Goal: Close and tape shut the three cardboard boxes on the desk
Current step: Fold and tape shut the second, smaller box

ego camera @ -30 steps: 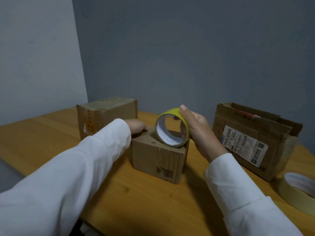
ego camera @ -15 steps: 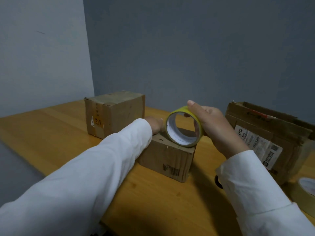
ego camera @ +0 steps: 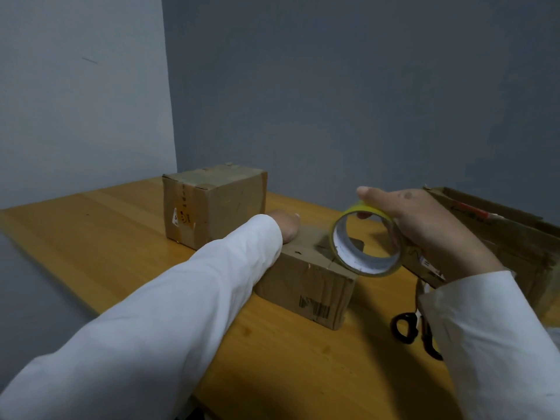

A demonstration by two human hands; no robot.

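Observation:
A small cardboard box (ego camera: 306, 286) sits in the middle of the wooden desk (ego camera: 91, 225). My left hand (ego camera: 286, 227) rests on the far left of its top, mostly hidden by my white sleeve. My right hand (ego camera: 424, 225) grips a yellow tape roll (ego camera: 365, 239) held upright just above the box's right top edge. A second box (ego camera: 212, 204), closed and taped, stands at the back left. A larger box (ego camera: 509, 237) with raised flaps stands at the right, partly behind my right hand.
Black-handled scissors (ego camera: 407, 328) lie on the desk by my right sleeve. Grey walls close the desk at the back and left. The desk's left edge runs diagonally toward me.
The view has shifted left, so the boxes sit further right in frame. My right hand with the tape roll has moved right along the small box's top. The scissors have come into view.

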